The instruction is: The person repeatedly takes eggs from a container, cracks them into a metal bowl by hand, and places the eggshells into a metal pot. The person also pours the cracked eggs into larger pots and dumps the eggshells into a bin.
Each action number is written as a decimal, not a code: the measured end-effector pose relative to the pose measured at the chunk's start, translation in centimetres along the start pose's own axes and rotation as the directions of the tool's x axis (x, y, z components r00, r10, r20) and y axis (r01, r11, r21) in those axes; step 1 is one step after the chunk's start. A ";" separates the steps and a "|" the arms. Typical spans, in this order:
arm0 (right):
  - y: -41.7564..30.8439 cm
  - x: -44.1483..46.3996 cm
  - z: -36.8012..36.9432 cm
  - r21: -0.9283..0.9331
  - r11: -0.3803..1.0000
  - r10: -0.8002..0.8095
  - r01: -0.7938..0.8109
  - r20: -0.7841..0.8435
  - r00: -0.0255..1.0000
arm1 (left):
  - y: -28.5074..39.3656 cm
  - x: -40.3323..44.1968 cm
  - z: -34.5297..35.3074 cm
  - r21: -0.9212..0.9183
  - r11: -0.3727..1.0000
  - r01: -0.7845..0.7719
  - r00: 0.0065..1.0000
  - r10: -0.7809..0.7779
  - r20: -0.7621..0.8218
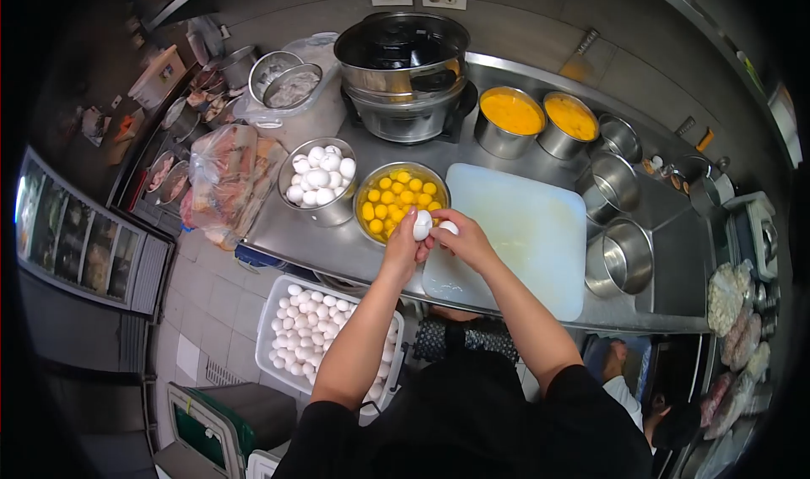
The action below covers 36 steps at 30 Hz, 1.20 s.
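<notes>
My left hand (pixel 408 241) is closed around a white egg (pixel 423 225) at the near right rim of a metal bowl (pixel 363 226). Many raw yolks (pixel 405 196) lie in that bowl. Close beside it, my right hand (pixel 465 241) grips a second white egg (pixel 450 227), partly covered by the fingers; whether it is whole or a shell cannot be made out. Left of the yolks stands a metal pot (pixel 333 213) heaped with white eggs (pixel 318 178). Under my right forearm lies a white cutting board (pixel 540 217).
A white crate of eggs (pixel 267 327) sits low at left. Two pots of beaten yellow egg (pixel 510 112) (pixel 571 118) stand behind the board. Metal pots (pixel 620 255) line the right. A large steamer (pixel 403 99) and bagged meat (pixel 221 175) are behind. Another person's hand (pixel 615 361) shows lower right.
</notes>
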State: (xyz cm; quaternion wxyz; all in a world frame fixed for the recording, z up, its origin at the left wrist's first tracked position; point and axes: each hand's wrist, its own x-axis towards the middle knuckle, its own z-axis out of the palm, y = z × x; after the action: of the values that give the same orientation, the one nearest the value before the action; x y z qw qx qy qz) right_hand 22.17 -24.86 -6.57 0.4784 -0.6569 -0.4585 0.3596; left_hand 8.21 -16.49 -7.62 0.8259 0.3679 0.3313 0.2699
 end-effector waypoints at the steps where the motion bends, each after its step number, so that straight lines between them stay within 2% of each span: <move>1: -0.5 1.0 0.3 0.004 1.000 -0.010 0.010 0.009 1.000 | 0.3 0.2 -0.3 -0.019 0.999 -0.029 1.000 0.029 0.000; 4: -1.0 3.2 0.9 0.018 0.999 0.039 -0.041 0.075 0.996 | 1.3 0.6 -1.6 -0.019 1.000 0.010 1.000 -0.010 0.004; 6: -0.6 4.4 1.2 -0.158 0.983 -0.082 0.092 0.072 0.994 | 1.7 0.6 -2.2 0.036 0.999 0.018 1.000 -0.018 -0.017; 10: 0.3 6.6 1.5 -0.244 0.953 -0.164 0.180 0.088 0.983 | 3.1 1.1 -2.9 0.164 0.984 0.062 0.998 -0.060 -0.018; 12: 0.6 8.0 1.2 -0.347 0.892 -0.273 0.291 0.101 0.957 | 4.2 1.4 -3.2 0.209 0.973 0.097 0.995 -0.097 -0.012; 13: 0.7 8.7 0.8 -0.338 0.892 -0.280 0.301 0.110 0.954 | 4.5 1.7 -3.1 0.251 0.958 0.140 0.989 -0.145 0.003; 15: 0.6 9.8 0.1 -0.349 0.812 -0.429 0.467 0.185 0.884 | 5.2 2.1 -2.4 0.321 0.942 0.097 0.995 -0.096 -0.021; 16: 0.4 10.0 -0.1 -0.336 0.814 -0.433 0.474 0.192 0.881 | 5.6 2.1 -2.0 0.390 0.919 0.061 0.998 -0.055 -0.029; 19: 0.0 10.7 -1.1 -0.317 0.801 -0.452 0.508 0.236 0.860 | 6.7 2.2 -0.8 0.417 0.909 0.021 0.999 -0.001 -0.049; 21: -0.2 11.3 -1.3 -0.285 0.756 -0.544 0.590 0.228 0.807 | 7.0 2.3 -0.3 0.448 0.894 -0.008 0.998 0.034 -0.051; 25: -0.8 11.7 -1.2 -0.185 0.787 -0.548 0.588 0.226 0.805 | 8.4 2.1 -0.4 0.518 0.854 -0.054 0.991 0.108 -0.074; 26: -0.8 11.7 -1.1 -0.116 0.841 -0.500 0.529 0.212 0.840 | 9.2 2.1 -0.7 0.520 0.852 -0.058 0.990 0.115 -0.078; 27: -0.6 11.8 -1.0 -0.047 0.884 -0.447 0.465 0.202 0.871 | 10.3 2.0 -1.1 0.599 0.798 -0.071 0.973 0.188 -0.135; 28: 0.2 11.8 -0.8 -0.045 0.881 -0.454 0.472 0.204 0.867 | 11.3 1.8 -1.6 0.673 0.736 -0.075 0.947 0.265 -0.184; 29: 1.1 11.7 -0.6 -0.060 0.900 -0.418 0.432 0.162 0.894 | 12.1 1.4 -2.1 0.703 0.700 -0.124 0.868 0.420 -0.265; 30: 1.8 11.3 -0.7 -0.073 0.918 -0.380 0.390 0.119 0.917 | 13.6 2.5 -5.8 0.862 0.484 -0.150 0.739 0.634 -0.228; 31: 0.2 10.0 -1.5 -0.131 0.990 0.084 -0.057 0.210 0.974 | 15.4 3.9 -9.7 0.963 0.241 -0.118 0.579 0.805 -0.130; 32: 0.1 9.6 -1.7 -0.134 0.990 0.080 -0.053 0.207 0.975 | 16.9 3.1 -9.0 0.973 0.217 -0.081 0.499 0.854 -0.149; 33: 0.1 9.3 -1.6 -0.075 0.984 0.174 -0.161 0.222 0.959 | 17.9 4.0 -11.0 0.985 0.147 0.085 0.485 0.858 -0.170; 34: 0.2 9.0 -1.4 -0.019 0.963 0.266 -0.270 0.242 0.933 | 18.4 4.9 -12.9 0.986 0.149 0.078 0.486 0.858 -0.168; 35: 0.5 8.6 -1.1 -0.026 0.962 0.269 -0.271 0.234 0.934 | 18.6 5.7 -14.7 0.977 0.045 0.208 0.548 0.822 -0.155; 36: 0.7 8.2 -0.7 0.159 0.934 0.271 -0.319 0.264 0.926 | 18.7 6.2 -15.6 0.944 -0.066 0.323 0.609 0.778 -0.154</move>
State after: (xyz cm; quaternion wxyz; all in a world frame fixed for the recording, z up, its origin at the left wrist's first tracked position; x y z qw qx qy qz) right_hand 25.64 -17.36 -7.30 0.4233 -0.6196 -0.3697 0.5479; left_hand -3.30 5.38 -3.02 0.0189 0.7463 0.6240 0.2308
